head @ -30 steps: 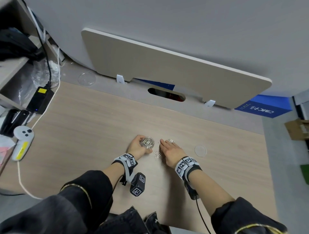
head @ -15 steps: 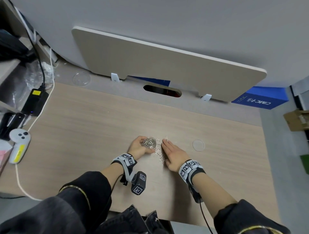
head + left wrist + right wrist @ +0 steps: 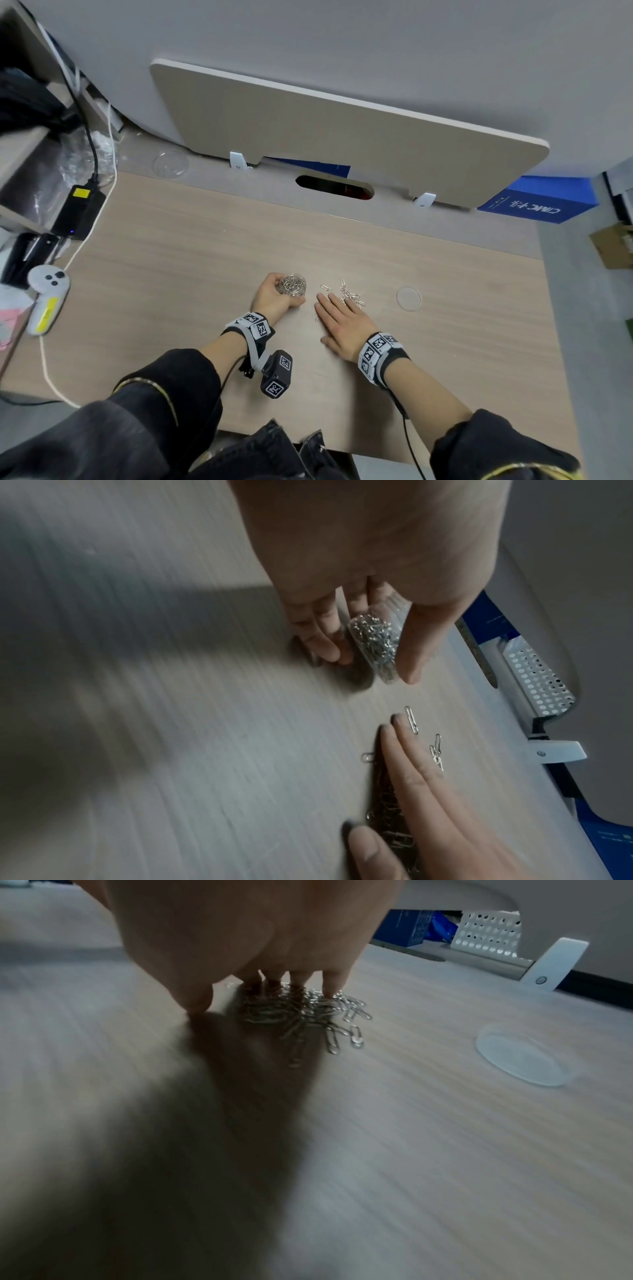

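Silver metal paper clips (image 3: 350, 295) loose in small heap mid-way across light wood-grain desk (image 3: 164, 260), partly under right hand (image 3: 342, 325). Right hand flat, palm down, fingers straight and together, pressing on heap. Left hand (image 3: 272, 299) curled round small clear round plastic tub (image 3: 292, 284), just left of heap. Tub packed with more paper clips. Clear round plastic lid (image 3: 408, 298) flat on desk, right of heap, apart from it.

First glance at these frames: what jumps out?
The left hand grips a small clear tub packed with silver paper clips, mid-desk. Just right of it, the right hand lies flat, fingers straight, on a loose pile of paper clips on the wooden desk. A clear round lid lies further right, apart from both.
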`<state>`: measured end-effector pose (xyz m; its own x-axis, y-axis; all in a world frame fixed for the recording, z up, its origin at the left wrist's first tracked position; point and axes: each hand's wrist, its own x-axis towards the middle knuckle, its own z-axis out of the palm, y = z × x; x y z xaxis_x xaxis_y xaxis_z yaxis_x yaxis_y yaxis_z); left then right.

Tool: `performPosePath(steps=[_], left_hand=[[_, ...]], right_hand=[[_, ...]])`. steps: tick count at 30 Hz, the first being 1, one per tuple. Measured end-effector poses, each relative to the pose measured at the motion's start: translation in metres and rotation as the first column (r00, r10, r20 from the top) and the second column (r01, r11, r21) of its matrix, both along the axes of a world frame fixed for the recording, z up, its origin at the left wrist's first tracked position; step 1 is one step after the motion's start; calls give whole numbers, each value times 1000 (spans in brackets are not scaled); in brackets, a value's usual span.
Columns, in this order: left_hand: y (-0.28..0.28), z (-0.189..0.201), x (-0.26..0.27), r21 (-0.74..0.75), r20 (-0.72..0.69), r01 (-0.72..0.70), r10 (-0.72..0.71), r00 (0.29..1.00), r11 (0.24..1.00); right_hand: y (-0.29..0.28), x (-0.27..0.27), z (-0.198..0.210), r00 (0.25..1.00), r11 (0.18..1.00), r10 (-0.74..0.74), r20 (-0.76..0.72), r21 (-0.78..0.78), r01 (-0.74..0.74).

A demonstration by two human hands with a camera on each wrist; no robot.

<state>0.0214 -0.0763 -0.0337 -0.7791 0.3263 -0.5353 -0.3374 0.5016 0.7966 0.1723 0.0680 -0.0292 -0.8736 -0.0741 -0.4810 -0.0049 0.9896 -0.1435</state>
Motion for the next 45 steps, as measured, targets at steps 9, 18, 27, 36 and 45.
performPosePath(steps=[9,18,27,36,45], left_hand=[[3,0,7,1,-14,33,-33,999,999],[1,-9,13,-48,2,86,-86,996,995],[15,1,26,23,55,186,-187,981,982],[11,-1,21,35,84,224,-226,971,974],[10,-3,22,48,59,227,-230,972,973]], right_hand=[[9,-25,7,994,997,-73,-79,29,76],[19,5,3,1000,1000,-7,-23,12,8],[37,-9,12,949,950,-312,-47,-18,311],[26,25,-2,980,990,-140,-139,-52,134],[22,6,14,913,913,-405,-51,39,407]])
